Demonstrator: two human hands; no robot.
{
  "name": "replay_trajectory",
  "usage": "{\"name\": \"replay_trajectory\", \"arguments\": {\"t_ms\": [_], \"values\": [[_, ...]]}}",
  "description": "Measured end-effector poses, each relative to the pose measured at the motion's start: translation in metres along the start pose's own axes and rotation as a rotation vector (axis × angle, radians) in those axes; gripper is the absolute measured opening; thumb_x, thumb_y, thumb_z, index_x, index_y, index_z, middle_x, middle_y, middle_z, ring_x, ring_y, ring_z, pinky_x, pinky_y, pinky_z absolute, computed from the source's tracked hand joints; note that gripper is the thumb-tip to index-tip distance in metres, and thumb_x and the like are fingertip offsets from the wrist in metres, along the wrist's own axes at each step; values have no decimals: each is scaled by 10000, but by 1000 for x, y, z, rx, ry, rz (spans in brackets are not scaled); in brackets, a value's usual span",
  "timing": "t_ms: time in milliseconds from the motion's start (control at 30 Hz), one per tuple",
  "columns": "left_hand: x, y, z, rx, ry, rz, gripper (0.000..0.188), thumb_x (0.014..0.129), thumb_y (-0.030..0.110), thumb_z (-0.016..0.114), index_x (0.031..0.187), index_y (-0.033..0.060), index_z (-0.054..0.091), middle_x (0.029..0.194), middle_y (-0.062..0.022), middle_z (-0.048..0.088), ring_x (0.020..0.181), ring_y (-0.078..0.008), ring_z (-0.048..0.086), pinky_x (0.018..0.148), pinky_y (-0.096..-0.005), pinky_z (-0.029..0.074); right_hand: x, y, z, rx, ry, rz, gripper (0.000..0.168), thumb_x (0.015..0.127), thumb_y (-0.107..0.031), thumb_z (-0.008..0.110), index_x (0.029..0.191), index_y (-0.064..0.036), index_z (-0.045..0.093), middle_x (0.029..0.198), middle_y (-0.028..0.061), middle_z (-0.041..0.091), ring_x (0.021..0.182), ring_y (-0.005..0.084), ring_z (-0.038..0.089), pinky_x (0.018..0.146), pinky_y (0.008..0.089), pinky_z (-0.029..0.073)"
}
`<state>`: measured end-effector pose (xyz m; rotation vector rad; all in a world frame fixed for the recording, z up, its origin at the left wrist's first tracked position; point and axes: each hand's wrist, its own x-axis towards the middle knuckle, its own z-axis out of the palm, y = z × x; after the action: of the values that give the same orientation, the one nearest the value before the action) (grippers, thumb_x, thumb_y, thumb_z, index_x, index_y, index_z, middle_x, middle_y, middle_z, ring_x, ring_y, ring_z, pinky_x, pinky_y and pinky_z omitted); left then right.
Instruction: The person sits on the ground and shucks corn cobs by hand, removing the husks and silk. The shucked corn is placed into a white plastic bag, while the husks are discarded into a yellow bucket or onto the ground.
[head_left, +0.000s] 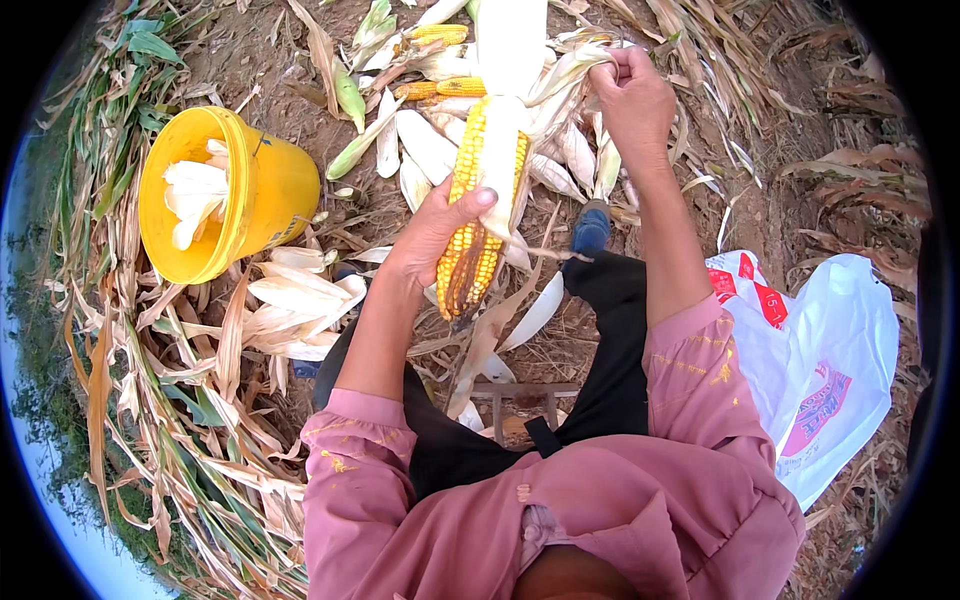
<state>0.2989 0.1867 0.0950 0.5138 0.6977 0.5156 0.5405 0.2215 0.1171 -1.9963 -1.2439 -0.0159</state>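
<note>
My left hand (450, 221) grips a yellow ear of corn (459, 259), its tip pointing down towards me with brown silk on it. The thumb presses a pale husk leaf (501, 157) against the kernels. Up and to the right, my right hand (630, 86) pinches pale husk (570, 75) that is peeled away from the ear's side. Overexposed white husk rises from the base of the ear. Beyond the hands, bare corn cobs with kernels (461, 86) lie among loose husks (424, 142) on the soil.
A yellow bucket (289, 187) lies tilted at the left, with pale husks inside. Cut corn stalks (157, 405) are heaped along the left. White plastic sacks (840, 330) lie at my right. A small wooden stool (525, 390) shows between my legs, and a blue shoe (590, 229) ahead.
</note>
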Motion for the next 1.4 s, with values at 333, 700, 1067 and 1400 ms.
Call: {"name": "replay_trajectory", "arguments": {"t_ms": [333,700,1067,1400], "values": [[-9,2,11,305,-66,6,687,728,211,736,1289,17,391,1120,-46,547,1006,-129,514,908,-251,389,26,35,-26,365,164,189,225,757,-137,598,939,-9,626,774,51,629,667,109,569,629,263,461],[15,-2,-5,68,348,312,462,841,359,621,1107,30,437,897,-51,546,715,-100,538,621,-246,476,-41,-36,15,601,-1252,184,331,841,-392,610,792,-64,590,724,-24,568,662,42,496,625,210,426],[11,-2,1,248,351,200,518,723,199,742,1085,27,414,981,-90,558,807,-145,570,708,-281,488,-20,-31,4,1253,-878,309,277,904,-297,532,1013,-53,600,930,26,633,859,87,596,779,237,489],[10,-10,6,-129,198,141,381,791,190,624,1098,18,477,868,-65,586,748,-135,591,646,-273,512,-17,-35,-2,1224,-824,395,366,940,-366,424,1100,-53,529,1051,128,609,836,132,616,679,211,496]]}}
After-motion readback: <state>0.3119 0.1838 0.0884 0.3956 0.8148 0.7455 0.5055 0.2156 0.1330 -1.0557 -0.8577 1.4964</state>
